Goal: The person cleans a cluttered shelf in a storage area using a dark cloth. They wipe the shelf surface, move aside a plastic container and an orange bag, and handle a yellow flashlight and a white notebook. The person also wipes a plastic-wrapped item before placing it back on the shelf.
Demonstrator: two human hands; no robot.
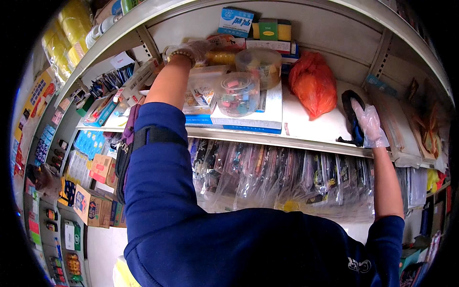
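My left hand (188, 51), in a clear plastic glove with a beaded bracelet at the wrist, reaches among items at the back left of the shelf; its fingers are blurred. Close to it lie a yellow roll (220, 57) and a clear plastic box (200, 97). A round clear tub (237, 95) with small colourful pieces stands on a white and blue box (247, 120), and another round tub (263, 62) is behind it. My right hand (370, 122), also gloved, rests on a dark cloth-like item (353, 116) at the shelf's right; the fingertips are partly hidden.
A red plastic bag (312, 86) sits between the tubs and my right hand. The shelf's metal front edge (304, 144) runs above a row of plastic-wrapped goods (279, 172). Flat packages (391, 111) lie at the right. Cardboard boxes (96, 208) and a stocked side shelf stand at the left.
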